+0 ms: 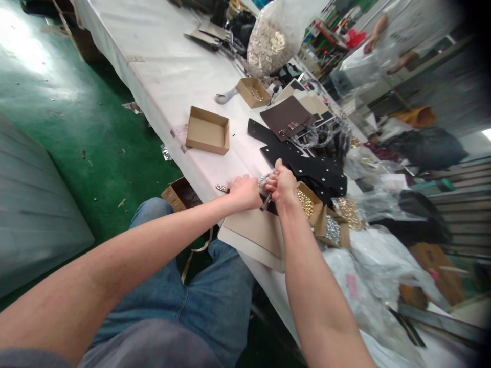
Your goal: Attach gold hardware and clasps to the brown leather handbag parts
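Observation:
My left hand (245, 191) is closed on the handle of a metal tool (221, 188) whose silver end sticks out to the left. Right beside it, my right hand (283, 183) is closed in a pinch on a small silvery metal fitting (264, 179) and a thin dark strip held between the two hands. Both hands rest over a beige card sheet (255, 230) at the near edge of the white table (172, 76). A black leather piece with studs (307, 166) lies just beyond my hands.
An open cardboard box (208, 131) stands to the left; a smaller box of fittings (253, 92) is farther back. Small boxes of gold (306, 200) and silver hardware (332, 228) sit by my right wrist. Brown leather panels (287, 116), plastic bags and another person's arm (378, 30) lie beyond.

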The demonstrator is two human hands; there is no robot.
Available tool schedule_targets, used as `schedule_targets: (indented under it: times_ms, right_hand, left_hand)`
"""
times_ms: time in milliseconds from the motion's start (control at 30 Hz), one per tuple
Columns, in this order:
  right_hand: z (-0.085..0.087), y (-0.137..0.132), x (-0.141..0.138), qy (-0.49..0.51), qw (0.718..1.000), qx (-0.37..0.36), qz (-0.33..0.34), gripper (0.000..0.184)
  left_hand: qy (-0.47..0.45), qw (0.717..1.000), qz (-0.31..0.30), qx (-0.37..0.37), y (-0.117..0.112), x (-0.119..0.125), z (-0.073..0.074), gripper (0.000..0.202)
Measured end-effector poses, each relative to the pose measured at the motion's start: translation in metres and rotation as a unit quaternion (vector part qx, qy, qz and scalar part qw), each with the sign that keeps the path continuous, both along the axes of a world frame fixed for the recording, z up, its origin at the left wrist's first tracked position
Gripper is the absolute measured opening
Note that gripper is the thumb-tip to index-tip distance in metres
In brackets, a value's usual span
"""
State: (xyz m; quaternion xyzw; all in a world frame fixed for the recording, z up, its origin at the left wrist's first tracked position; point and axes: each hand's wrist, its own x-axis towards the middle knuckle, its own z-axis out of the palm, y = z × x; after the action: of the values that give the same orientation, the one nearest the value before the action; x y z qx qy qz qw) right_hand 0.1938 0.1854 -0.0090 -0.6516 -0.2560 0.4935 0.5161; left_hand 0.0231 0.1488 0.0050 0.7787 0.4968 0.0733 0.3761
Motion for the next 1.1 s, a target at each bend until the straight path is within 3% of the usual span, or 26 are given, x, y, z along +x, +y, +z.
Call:
schedule_targets:
  times_ms: [100,200,267,333,433,533,667,1100]
  right_hand:
    - [-0.002,0.010,0.002,0.034,0.998,-0.061,-0.004,0.078]
    - [0.009,0.001,0.004,0.049,0.998,-0.048,0.011,0.080]
    - [0.022,-0.018,0.003,0.031,0.999,0.031,0.018,0.081]
    - [0.036,-0.045,-0.004,-0.027,0.985,0.170,-0.010,0.077]
    - [0.046,-0.084,-0.029,-0.148,0.923,0.348,-0.074,0.069]
    - [0.042,-0.108,-0.059,-0.243,0.874,0.406,-0.106,0.064]
    - [0.033,-0.115,-0.076,-0.295,0.860,0.405,-0.101,0.060]
    - [0.028,-0.090,-0.082,-0.295,0.896,0.327,-0.054,0.065]
  left_hand:
    - [0.004,1.000,0.008,0.009,0.000,0.002,-0.003,0.052]
    - [0.006,1.000,0.012,0.012,0.000,0.002,-0.003,0.053]
    - [0.005,1.000,0.008,0.012,0.000,0.002,-0.003,0.054]
    - [0.005,1.000,0.009,0.011,0.001,0.003,-0.005,0.056]
    - [0.003,1.000,0.017,0.010,0.002,0.003,-0.007,0.054]
    - [-0.004,1.000,0.023,0.003,0.002,0.003,-0.009,0.053]
    - [-0.014,1.000,0.023,-0.001,0.002,0.002,-0.012,0.050]
    - [-0.033,0.999,0.036,-0.003,0.000,0.001,-0.021,0.053]
